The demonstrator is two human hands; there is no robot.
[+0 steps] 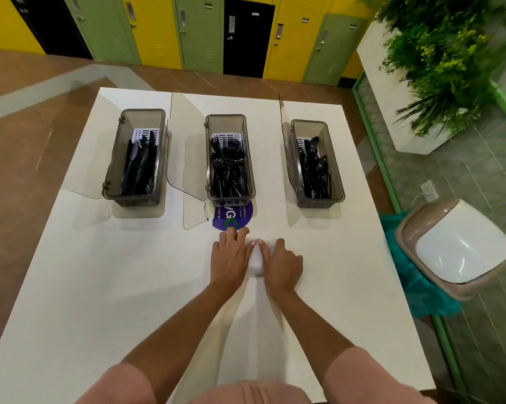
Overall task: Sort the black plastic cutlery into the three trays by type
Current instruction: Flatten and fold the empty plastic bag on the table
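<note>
Left hand (231,258) and right hand (282,265) flat on white counter (100,272), fingers loose, holding nothing. Purple sticker (222,218) just ahead of left hand. Lockers (199,33) far beyond; bin (455,246) off to the right.

The only writing I can read is on a purple sticker (234,217), round, on the desk (106,287) and partly under the near end of the middle tray (230,197). Its big letters show a white stroke and a white "G", then a green letter half covered by my left hand (230,253), either a C or an O. Small white lines run sideways beside them. One seems to end in "you go"; the rest is too small to read.
</note>
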